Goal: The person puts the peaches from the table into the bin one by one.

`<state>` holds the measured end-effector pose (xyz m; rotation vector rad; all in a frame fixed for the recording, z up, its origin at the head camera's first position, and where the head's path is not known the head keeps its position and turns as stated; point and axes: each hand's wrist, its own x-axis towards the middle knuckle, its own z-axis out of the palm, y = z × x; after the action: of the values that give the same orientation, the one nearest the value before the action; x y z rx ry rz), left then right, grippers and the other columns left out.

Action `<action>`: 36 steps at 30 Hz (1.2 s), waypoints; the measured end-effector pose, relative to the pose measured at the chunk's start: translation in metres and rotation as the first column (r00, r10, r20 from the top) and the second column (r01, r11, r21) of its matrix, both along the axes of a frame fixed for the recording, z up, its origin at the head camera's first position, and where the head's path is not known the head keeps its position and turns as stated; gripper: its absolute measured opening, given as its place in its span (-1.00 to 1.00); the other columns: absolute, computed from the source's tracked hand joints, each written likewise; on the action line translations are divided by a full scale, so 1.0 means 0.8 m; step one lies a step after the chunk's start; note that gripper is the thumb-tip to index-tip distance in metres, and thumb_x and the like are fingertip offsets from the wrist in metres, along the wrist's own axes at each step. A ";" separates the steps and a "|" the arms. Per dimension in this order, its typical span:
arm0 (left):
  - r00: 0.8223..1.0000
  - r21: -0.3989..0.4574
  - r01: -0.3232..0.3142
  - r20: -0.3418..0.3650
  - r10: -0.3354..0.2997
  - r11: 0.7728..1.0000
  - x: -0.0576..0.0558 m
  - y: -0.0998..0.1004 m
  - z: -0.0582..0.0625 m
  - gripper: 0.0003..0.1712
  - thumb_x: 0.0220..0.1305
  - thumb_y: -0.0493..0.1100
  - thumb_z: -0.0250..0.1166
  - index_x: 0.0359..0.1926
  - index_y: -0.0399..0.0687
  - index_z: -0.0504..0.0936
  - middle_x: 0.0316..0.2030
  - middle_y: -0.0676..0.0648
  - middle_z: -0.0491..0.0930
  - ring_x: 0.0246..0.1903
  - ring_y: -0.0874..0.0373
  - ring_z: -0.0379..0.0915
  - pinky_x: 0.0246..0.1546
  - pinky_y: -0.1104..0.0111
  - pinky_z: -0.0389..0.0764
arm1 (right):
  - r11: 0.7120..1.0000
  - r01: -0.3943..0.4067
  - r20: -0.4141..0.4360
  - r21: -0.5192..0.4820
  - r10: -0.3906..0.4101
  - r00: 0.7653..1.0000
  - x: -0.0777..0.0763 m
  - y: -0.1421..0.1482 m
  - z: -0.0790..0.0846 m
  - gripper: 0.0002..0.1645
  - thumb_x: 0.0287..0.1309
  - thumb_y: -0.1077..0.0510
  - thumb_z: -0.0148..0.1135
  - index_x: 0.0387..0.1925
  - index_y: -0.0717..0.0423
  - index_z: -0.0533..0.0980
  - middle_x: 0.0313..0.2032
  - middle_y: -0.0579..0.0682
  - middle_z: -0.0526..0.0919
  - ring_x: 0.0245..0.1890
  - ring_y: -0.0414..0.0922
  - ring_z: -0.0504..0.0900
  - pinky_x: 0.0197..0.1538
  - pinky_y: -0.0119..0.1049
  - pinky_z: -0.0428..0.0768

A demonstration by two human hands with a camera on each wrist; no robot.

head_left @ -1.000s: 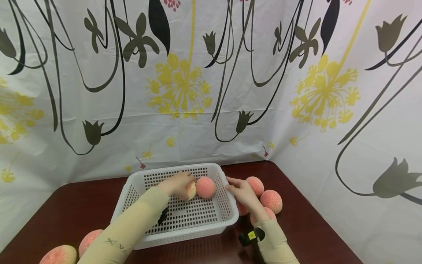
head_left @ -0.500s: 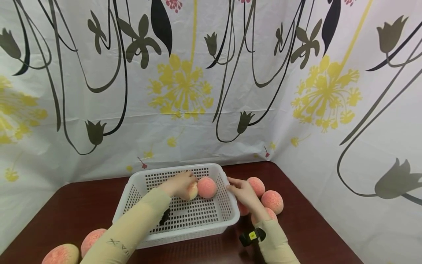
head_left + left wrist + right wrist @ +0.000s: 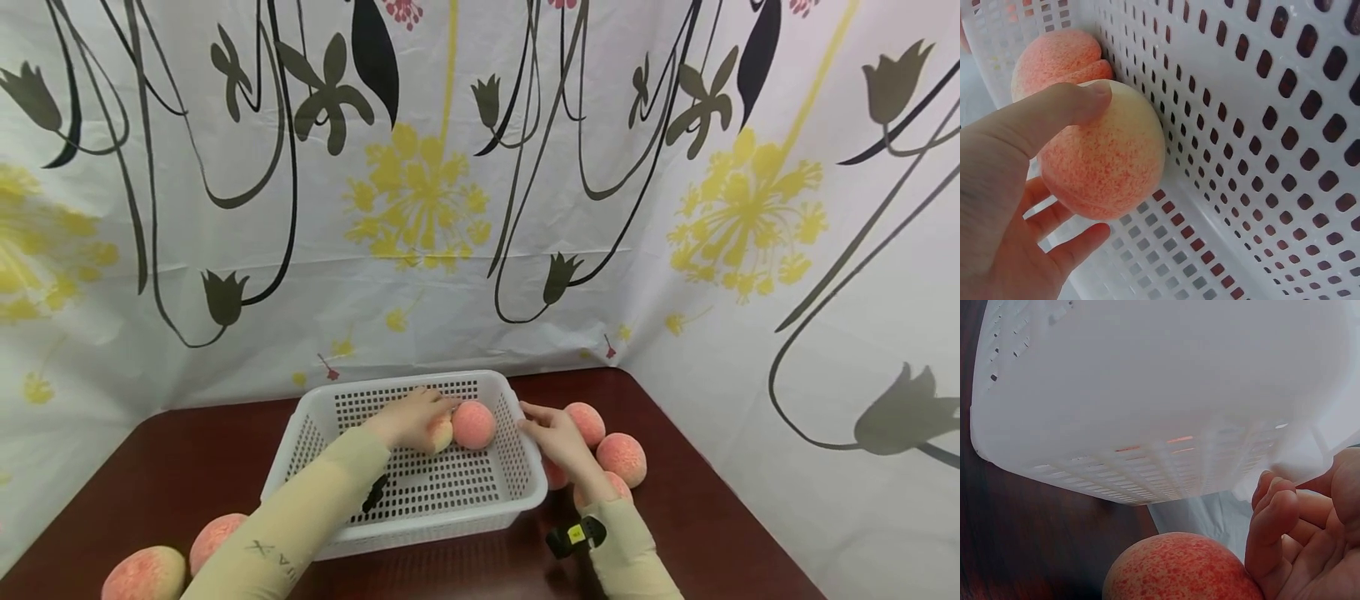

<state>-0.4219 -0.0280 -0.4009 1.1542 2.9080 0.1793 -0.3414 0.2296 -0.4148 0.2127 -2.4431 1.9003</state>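
Note:
A white perforated plastic basket stands on the table. Inside it, my left hand is at a pink-and-cream peach. In the left wrist view the thumb lies over the peach's top, while the fingers spread loosely beside and below it, the nearest fingertip apart from it. A second peach sits against the first, towards the basket's right end. My right hand grips the basket's right rim, fingers bent at its outer side in the right wrist view. Below those fingers is a red peach outside the basket.
Several peaches lie right of the basket, among them a far peach and an outer peach. Two more, a front peach and its neighbour, lie front left on the dark red table. A patterned curtain hangs behind.
The left fingers have straightened and loosened around the peach, which stays in place in the basket. The right hand keeps its place on the rim. The head view has shifted slightly.

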 end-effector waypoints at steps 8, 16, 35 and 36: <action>0.996 0.023 -0.026 0.082 0.024 0.999 0.001 -0.028 0.036 0.00 -0.22 -0.12 0.38 0.30 0.28 0.10 0.25 -0.06 0.08 0.21 -0.01 -0.03 -0.01 0.10 0.29 | 0.998 -0.056 0.004 -0.002 0.056 0.998 -0.005 -0.009 0.004 -0.46 0.20 0.13 0.02 0.21 0.15 0.23 -0.09 0.16 0.53 -0.25 0.00 0.58 -0.27 -0.19 0.54; 0.995 0.066 -0.049 0.085 0.044 0.997 0.027 -0.103 0.110 -0.09 -0.08 0.06 0.36 0.30 0.14 0.13 0.25 -0.15 0.06 0.19 -0.10 0.02 0.00 0.00 0.25 | 1.000 -0.014 -0.006 0.002 0.014 1.000 -0.008 -0.004 0.000 -0.46 0.18 0.14 0.05 0.20 0.16 0.26 -0.10 0.17 0.53 -0.28 -0.03 0.59 -0.29 -0.20 0.54; 0.987 0.110 -0.142 -0.062 0.149 0.984 0.166 -0.341 0.058 -0.16 -0.25 0.27 0.35 0.09 0.00 0.40 -0.05 -0.12 0.36 -0.16 0.05 0.37 -0.36 0.30 0.43 | 1.000 0.009 0.019 -0.007 -0.008 1.000 -0.003 0.001 -0.001 -0.47 0.17 0.12 0.06 0.19 0.09 0.28 -0.14 0.11 0.55 -0.30 -0.05 0.59 -0.29 -0.19 0.54; 0.987 0.104 -0.152 -0.039 0.157 0.983 0.170 -0.348 0.051 -0.15 -0.24 0.26 0.35 0.10 -0.01 0.39 -0.04 -0.15 0.35 -0.18 0.06 0.38 -0.39 0.32 0.43 | 1.000 0.006 0.014 -0.009 -0.006 1.000 -0.004 0.001 0.000 -0.47 0.17 0.12 0.06 0.19 0.10 0.28 -0.14 0.12 0.55 -0.29 -0.04 0.59 -0.29 -0.20 0.54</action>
<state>-0.2861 -0.3064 -0.3604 0.9559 3.0632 0.3077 -0.3446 0.2304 -0.4144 0.1923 -2.4402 1.9166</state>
